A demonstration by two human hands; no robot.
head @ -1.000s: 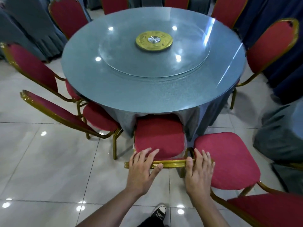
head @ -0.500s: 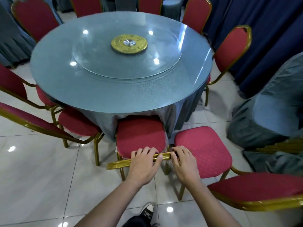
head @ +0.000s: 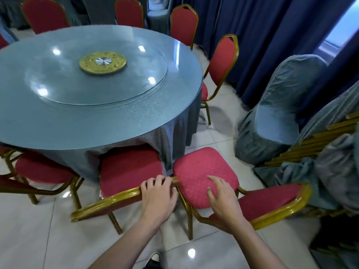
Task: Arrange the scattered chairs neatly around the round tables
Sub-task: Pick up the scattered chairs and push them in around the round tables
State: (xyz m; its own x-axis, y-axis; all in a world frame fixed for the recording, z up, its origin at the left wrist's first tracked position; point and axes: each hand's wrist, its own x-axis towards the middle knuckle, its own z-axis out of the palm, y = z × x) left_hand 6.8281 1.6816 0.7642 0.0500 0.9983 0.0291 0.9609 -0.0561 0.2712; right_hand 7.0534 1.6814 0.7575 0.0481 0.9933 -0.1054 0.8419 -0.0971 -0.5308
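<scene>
Two chairs at the near edge of the round desk, our hands on them

Our left hand point(head: 158, 197) has its grip curled over the gold top rail of the pushed-in chair point(head: 128, 169), whose red seat sits partly under the grey cloth of the round desk point(head: 81, 117). Our right hand point(head: 223, 199) hovers with fingers spread and relaxed over the seat of the angled chair point(head: 204, 175) just beside it; can't tell if it actually touches the cushion. That second chair stands outside the desk edge, its back turned toward us and to the right. More red chairs ring the desk, and covered chairs point(head: 279, 113) stand near the blue curtain point(head: 272, 35).
</scene>
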